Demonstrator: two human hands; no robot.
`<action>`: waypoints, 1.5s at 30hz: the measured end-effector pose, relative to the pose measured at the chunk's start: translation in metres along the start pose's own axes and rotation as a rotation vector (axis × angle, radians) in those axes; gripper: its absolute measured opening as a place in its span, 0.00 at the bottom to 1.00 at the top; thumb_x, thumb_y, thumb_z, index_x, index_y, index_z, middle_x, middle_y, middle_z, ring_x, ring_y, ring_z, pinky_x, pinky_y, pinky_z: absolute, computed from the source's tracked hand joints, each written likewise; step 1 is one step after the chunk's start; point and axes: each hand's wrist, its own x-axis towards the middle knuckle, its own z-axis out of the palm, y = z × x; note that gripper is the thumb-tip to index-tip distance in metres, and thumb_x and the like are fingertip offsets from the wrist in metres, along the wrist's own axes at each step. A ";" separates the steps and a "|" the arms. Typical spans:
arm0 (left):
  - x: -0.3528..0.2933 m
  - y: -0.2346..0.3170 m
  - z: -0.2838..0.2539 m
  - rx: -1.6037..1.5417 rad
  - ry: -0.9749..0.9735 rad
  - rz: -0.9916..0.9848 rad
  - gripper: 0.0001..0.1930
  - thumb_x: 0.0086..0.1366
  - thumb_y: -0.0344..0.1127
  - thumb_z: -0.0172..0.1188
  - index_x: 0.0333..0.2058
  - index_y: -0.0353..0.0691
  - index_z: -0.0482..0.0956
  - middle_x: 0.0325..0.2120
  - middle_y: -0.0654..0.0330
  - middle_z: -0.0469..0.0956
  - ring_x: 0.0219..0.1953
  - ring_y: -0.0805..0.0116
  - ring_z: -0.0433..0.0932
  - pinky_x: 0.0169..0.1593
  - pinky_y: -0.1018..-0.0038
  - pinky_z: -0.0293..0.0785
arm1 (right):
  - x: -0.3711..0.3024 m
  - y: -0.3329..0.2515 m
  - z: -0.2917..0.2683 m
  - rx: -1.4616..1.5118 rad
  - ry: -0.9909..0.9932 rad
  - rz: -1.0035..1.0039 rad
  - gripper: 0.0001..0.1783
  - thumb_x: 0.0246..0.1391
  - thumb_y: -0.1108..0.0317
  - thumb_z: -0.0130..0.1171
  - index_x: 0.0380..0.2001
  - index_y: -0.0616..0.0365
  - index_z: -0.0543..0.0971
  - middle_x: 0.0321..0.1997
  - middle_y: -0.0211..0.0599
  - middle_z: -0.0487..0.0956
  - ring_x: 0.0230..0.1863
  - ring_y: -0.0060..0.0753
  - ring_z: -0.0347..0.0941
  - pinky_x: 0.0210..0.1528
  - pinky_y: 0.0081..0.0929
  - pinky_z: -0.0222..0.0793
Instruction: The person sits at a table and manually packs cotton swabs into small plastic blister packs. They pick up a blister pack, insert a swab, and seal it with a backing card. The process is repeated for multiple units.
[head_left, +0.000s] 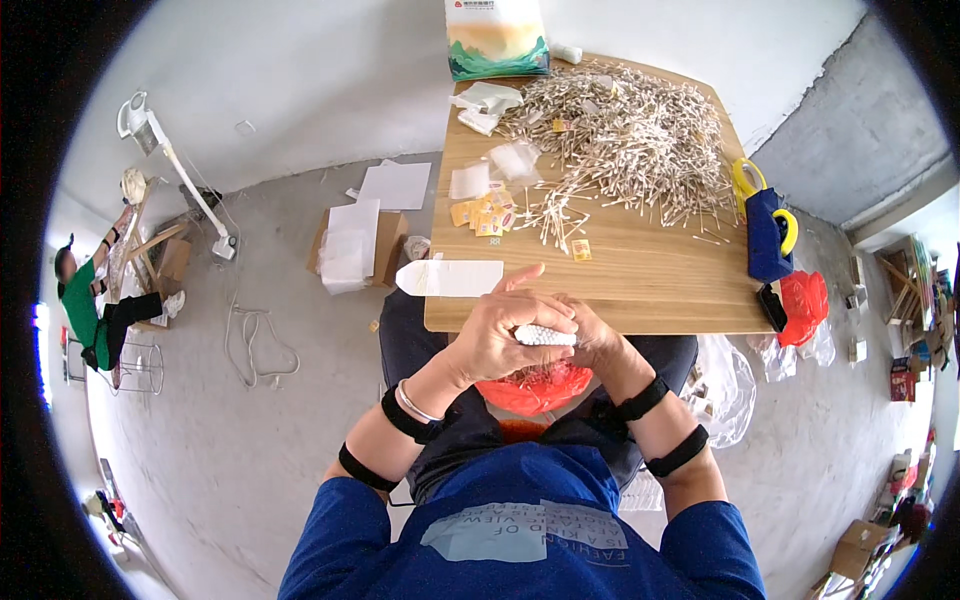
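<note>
Above my lap, at the table's near edge, my left hand (500,325) is closed around a bundle of cotton swabs (545,336), their white tips packed together and facing me. My right hand (595,338) closes on the bundle's other side; its fingertips are partly hidden. A large loose heap of cotton swabs (640,130) covers the far part of the wooden table (650,290). Left of it lie yellow printed cards (478,212) and clear plastic bags (470,181). A white strip with a pointed end (450,278) rests by my left hand, jutting past the table's left edge.
A blue tape dispenser with yellow rolls (768,235) stands at the right edge, near a black object (772,306). Red plastic bags hang at the right corner (803,308) and below my hands (535,392). A carton (390,245) stands left; a person in green (85,300) is farther off.
</note>
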 end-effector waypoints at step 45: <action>-0.006 0.003 -0.010 -0.293 0.110 -0.005 0.14 0.47 0.33 0.74 0.34 0.44 0.83 0.32 0.62 0.84 0.46 0.68 0.79 0.68 0.57 0.51 | 0.002 -0.018 0.015 0.080 -0.097 0.017 0.16 0.60 0.65 0.52 0.43 0.68 0.75 0.40 0.41 0.80 0.35 0.29 0.78 0.38 0.27 0.78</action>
